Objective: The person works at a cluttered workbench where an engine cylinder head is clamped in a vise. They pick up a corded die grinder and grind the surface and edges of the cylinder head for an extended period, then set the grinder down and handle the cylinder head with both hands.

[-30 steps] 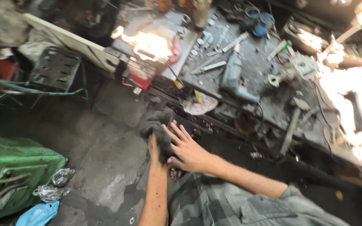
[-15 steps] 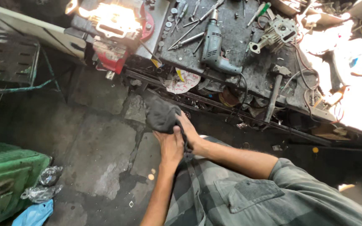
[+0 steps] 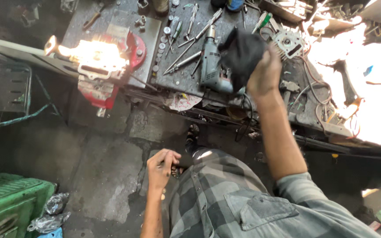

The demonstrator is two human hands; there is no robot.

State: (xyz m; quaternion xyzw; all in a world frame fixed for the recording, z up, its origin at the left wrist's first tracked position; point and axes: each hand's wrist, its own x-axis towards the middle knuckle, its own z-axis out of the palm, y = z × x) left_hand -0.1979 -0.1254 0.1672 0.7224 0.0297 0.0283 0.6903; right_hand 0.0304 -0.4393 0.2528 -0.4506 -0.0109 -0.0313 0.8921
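Right hand (image 3: 265,72) gripped a dark rag (image 3: 241,53), fingers closed on it, raised over the cluttered table (image 3: 155,35) beside the grey drill (image 3: 211,66). Left hand (image 3: 162,169) hung low, fingers curled round something small and unclear. Rag lifted, not yet set down.
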